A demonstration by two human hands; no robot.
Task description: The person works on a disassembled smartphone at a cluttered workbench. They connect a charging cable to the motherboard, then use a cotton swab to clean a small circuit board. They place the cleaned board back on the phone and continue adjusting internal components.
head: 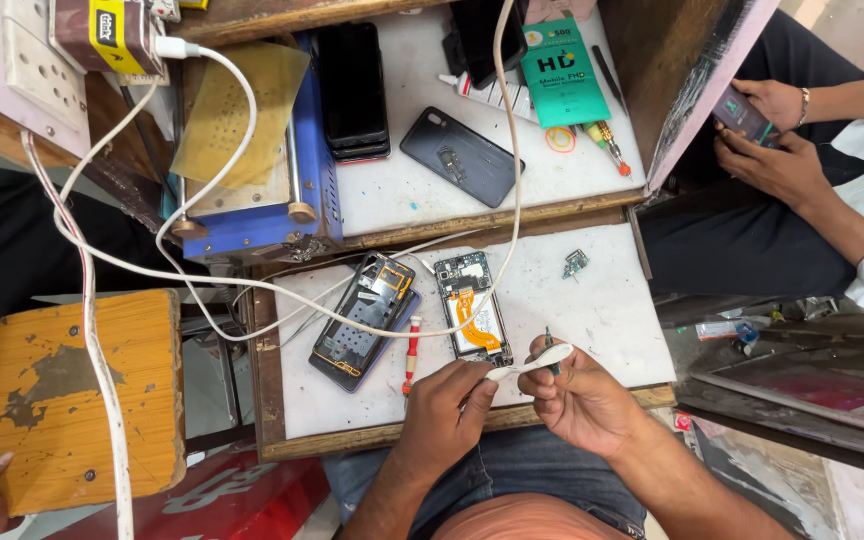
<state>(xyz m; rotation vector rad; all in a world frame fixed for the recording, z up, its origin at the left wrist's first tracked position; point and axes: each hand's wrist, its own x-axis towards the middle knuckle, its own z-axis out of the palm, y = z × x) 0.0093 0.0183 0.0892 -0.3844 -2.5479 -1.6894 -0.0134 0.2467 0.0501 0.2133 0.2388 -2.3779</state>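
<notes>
White plastic, a thin curved strip [537, 362], is pinched between our left hand [444, 408] and right hand [580, 400] at lower centre of the frame, both closed on it; the right also grips a small dark tool [550, 345] upright. We hold them over the scuffed white work board [612, 310], close above the opened phone with the orange flex cable [472, 308], beside a second gutted phone frame [367, 320] and a red-handled screwdriver [411, 352], seemingly kept within reach.

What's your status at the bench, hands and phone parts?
Left hand and right hand pinching a white strip between them. Opened phone and phone frame on the board. White cable crosses both.
</notes>
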